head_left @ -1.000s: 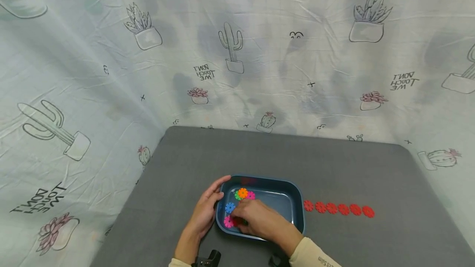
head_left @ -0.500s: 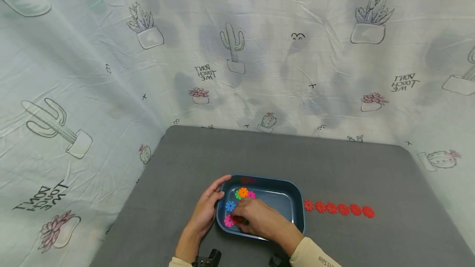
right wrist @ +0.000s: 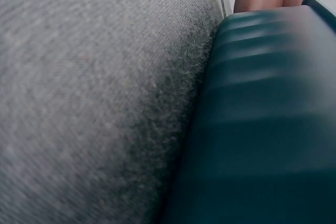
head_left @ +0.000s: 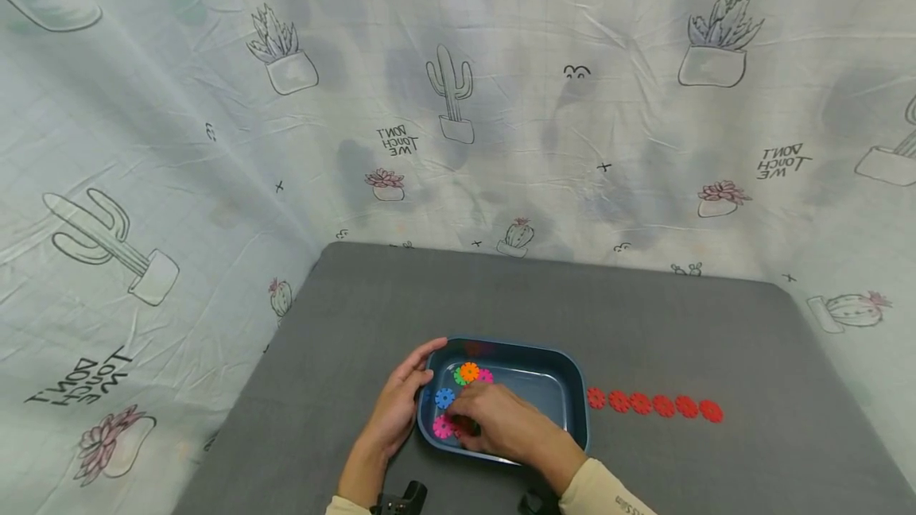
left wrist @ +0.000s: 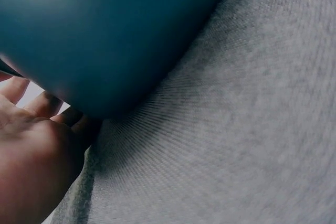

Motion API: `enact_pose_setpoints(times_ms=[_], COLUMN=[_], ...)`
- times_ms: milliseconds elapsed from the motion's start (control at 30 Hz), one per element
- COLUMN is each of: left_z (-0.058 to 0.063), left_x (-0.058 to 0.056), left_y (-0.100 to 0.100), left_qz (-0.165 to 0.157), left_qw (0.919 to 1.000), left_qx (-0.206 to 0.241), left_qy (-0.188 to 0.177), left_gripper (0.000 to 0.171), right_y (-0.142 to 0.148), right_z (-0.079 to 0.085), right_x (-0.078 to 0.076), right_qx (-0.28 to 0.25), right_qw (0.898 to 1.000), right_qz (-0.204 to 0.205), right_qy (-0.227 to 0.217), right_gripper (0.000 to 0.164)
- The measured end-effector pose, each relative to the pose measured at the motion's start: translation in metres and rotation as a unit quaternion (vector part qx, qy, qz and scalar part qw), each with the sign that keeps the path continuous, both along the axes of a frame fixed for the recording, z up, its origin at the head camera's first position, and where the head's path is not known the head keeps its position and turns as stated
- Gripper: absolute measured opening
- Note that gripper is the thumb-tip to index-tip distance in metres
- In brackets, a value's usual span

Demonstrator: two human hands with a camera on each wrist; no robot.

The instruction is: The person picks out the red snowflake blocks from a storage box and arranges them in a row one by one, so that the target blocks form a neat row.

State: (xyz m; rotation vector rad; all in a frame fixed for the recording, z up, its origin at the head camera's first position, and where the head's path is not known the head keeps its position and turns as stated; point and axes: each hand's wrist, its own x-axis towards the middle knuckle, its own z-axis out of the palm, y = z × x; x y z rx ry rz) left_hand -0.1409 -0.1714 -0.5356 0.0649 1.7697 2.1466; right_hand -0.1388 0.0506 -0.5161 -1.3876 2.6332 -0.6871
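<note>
My left hand (head_left: 397, 400) holds the left end of a dark blue tray (head_left: 551, 352), its thumb at the rim. In the left wrist view the fingers of that left hand (left wrist: 37, 145) lie against the tray's outer wall (left wrist: 105, 35). Inside the tray, my right hand (head_left: 497, 420) has curled fingers around a red snowflake disc, mostly hidden beneath them. Close by lie a pink disc (head_left: 443, 427), a blue disc (head_left: 445, 398) and an orange disc (head_left: 469, 372), with green and magenta ones partly covered. The right wrist view shows the tray's ribbed side (right wrist: 268, 108), not the right fingers.
A row of several red discs (head_left: 664, 406) runs rightward from the tray along the grey tabletop (head_left: 401, 292). A cloth printed with cacti (head_left: 515, 102) hangs behind and at both sides. A black wrist strap device (head_left: 404, 499) sits on the left wrist.
Both hands and the tray stay almost in place. The right fingers shift slightly among the discs, and the whole head view drifts a little.
</note>
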Motion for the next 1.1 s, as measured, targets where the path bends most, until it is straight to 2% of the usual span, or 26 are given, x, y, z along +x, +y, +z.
enact_pose_setpoints(times_ms=[267,433,600,800,1100], left_z=[-0.0009,-0.0013,-0.002,-0.0019,-0.0011], left_x=[0.0005,0.0001,-0.0004,-0.0007,-0.0001], left_y=[0.0005,0.0018,0.003,0.004,0.0037], left_qz=[-0.003,-0.002,0.001,0.0,0.006], left_qw=[0.9999,0.9999,0.9999,1.0,1.0], left_qx=[-0.009,-0.011,-0.009,-0.001,-0.006], left_qy=[0.011,0.01,0.005,0.002,0.004], left_gripper=[0.054,0.054,0.054,0.054,0.054], right_y=[0.0015,0.0031,0.0042,0.0068,0.0075], right_z=[-0.0023,-0.0026,-0.0045,-0.0047,-0.003], right_x=[0.0,0.0004,0.0006,0.0019,0.003], right_qx=[-0.009,0.004,-0.003,-0.021,-0.023], right_qw=[1.0,0.999,0.999,0.998,0.998], right_qz=[-0.012,-0.041,-0.044,-0.054,-0.063], right_qy=[0.014,-0.005,-0.019,0.003,0.0], right_gripper=[0.02,0.022,0.02,0.019,0.016])
